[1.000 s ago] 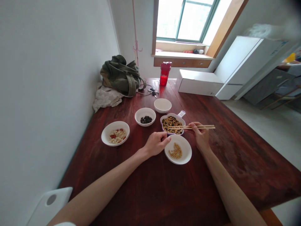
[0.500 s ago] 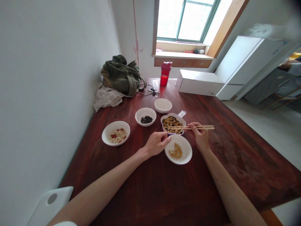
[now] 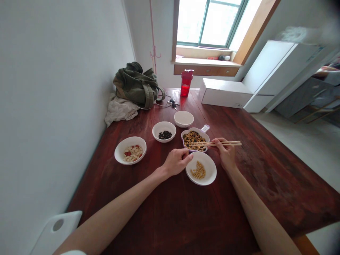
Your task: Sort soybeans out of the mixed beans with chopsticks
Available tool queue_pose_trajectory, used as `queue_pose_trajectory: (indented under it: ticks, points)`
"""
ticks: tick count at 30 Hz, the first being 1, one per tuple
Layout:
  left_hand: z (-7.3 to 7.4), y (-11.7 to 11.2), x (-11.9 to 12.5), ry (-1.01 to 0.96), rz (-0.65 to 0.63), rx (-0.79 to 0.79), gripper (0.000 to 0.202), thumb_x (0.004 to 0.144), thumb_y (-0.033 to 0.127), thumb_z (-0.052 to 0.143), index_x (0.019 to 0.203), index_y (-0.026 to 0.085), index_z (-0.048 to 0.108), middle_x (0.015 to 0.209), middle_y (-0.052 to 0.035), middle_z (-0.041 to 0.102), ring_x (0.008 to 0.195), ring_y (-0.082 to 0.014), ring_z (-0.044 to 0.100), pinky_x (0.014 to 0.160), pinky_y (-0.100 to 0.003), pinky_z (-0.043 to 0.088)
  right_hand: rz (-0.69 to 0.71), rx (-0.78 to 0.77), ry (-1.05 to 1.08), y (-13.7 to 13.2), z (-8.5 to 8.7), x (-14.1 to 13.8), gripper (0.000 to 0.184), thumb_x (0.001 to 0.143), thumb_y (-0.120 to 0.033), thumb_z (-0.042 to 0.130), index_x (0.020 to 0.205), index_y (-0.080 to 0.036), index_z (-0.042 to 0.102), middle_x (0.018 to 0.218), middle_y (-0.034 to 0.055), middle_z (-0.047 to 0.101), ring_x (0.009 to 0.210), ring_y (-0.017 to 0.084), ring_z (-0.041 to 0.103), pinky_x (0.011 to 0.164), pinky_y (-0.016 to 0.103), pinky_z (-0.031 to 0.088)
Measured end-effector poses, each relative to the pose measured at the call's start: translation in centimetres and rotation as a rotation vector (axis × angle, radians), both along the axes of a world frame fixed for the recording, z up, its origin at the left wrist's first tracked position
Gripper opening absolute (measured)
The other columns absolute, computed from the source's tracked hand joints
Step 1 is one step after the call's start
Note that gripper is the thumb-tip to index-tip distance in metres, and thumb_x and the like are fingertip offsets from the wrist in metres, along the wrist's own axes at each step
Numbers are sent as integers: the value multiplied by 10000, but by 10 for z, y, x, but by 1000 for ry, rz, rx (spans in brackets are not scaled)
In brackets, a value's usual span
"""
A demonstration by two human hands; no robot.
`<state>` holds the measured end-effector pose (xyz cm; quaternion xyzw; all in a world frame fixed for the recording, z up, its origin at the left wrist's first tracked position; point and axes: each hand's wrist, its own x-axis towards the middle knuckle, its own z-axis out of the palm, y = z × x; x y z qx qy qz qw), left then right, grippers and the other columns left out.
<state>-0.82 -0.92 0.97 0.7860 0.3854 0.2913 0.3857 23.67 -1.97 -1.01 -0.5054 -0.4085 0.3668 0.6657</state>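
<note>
Nothing's advanced: your right hand (image 3: 227,154) pinches chopsticks (image 3: 235,143) over mixed beans (image 3: 193,136) leftward; left hand (image 3: 175,162) touches soybean bowl (image 3: 210,173), grip unclear.

Right of the left hand (image 3: 176,162), a bean bowl (image 3: 210,170); behind that, the mixed-bean dish (image 3: 204,132); left of the hand, a nut bowl (image 3: 126,143)

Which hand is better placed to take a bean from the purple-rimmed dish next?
The right hand, I think: its fingers hold the chopsticks, tips over the mixed beans in the dish. The left hand, without chopsticks, is at the nearest bowl.
</note>
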Motion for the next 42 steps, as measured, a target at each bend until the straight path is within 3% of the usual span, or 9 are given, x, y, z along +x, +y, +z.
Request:
queue_pose_trajectory:
  ticks: [15,26,42]
  points:
    - [0,0,0,-6,3,-14,433,943,452,529,633,170,420,589,40,410,575,-93,367,562,-241,247,8,14,-52,0,-2,4,205,835,-418,764,846,-215,741,849,41,775,743,231,768,689,376,669]
    - [0,0,0,0,1,1,437,953,449,523,636,172,407,590,43,405,576,-92,365,567,-243,244,-22,11,-100,-3,6,2,202,828,-410,768,830,-209,749,825,47,775,705,223,755,655,354,660]
    - [-2,1,0,8,5,6,434,948,442,532,634,170,410,590,41,416,580,-92,375,573,-236,254,-32,-14,-139,-1,-1,9,431,898,-570,659,727,-182,737,609,28,684,510,151,624,483,255,496]
